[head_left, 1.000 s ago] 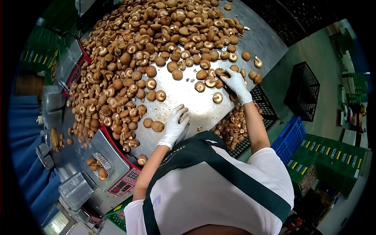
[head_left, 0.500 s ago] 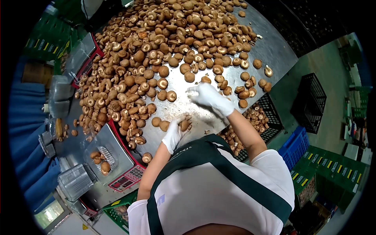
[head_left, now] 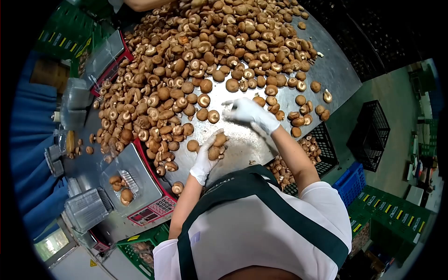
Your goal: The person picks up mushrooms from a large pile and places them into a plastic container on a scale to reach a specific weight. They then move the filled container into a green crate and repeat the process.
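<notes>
My left hand (head_left: 205, 156), in a white glove, is closed around two or three brown shiitake mushrooms (head_left: 220, 139) just above the metal table (head_left: 240, 149). To its upper right, my right hand (head_left: 249, 113), gloved too, has thumb and forefinger apart and nothing visible between them. A few loose mushrooms (head_left: 271, 90) lie beyond the right hand's knuckles. A large heap of shiitake mushrooms (head_left: 200, 46) spreads over the table's far and left side. One mushroom (head_left: 192, 145) rests just left of my left hand.
A red-edged scale (head_left: 151, 205) at the left carries a clear plastic tray (head_left: 133, 184) with several mushrooms. Empty clear trays (head_left: 86, 210) are stacked beside it. A black crate (head_left: 324, 144) of mushrooms stands below the table's right edge. Another person's arm (head_left: 144, 3) reaches in at the top.
My left hand has risen slightly and shows more mushrooms in its grasp. A mushroom near my right fingertips is gone from the table. The view shifted a little, and another person's arm appeared at top.
</notes>
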The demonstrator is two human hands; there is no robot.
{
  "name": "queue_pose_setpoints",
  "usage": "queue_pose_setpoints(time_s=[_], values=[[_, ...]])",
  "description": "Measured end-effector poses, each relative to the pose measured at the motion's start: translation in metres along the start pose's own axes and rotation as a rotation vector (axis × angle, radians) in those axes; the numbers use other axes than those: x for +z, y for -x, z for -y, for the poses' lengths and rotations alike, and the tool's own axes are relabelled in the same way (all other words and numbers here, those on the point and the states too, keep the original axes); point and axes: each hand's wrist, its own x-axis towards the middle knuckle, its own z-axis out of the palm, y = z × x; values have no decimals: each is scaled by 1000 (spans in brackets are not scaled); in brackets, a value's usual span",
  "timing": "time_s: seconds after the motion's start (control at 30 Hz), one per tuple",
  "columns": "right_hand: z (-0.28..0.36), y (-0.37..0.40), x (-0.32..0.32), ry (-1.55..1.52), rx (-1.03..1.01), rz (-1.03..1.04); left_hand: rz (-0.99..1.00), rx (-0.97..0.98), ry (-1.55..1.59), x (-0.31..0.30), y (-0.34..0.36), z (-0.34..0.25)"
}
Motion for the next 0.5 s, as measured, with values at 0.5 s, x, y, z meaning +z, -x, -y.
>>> queue_pose_setpoints(time_s=[0.5], values=[[2,7,16,36,-8,-25,-24,-82,-126,8,4,-8]])
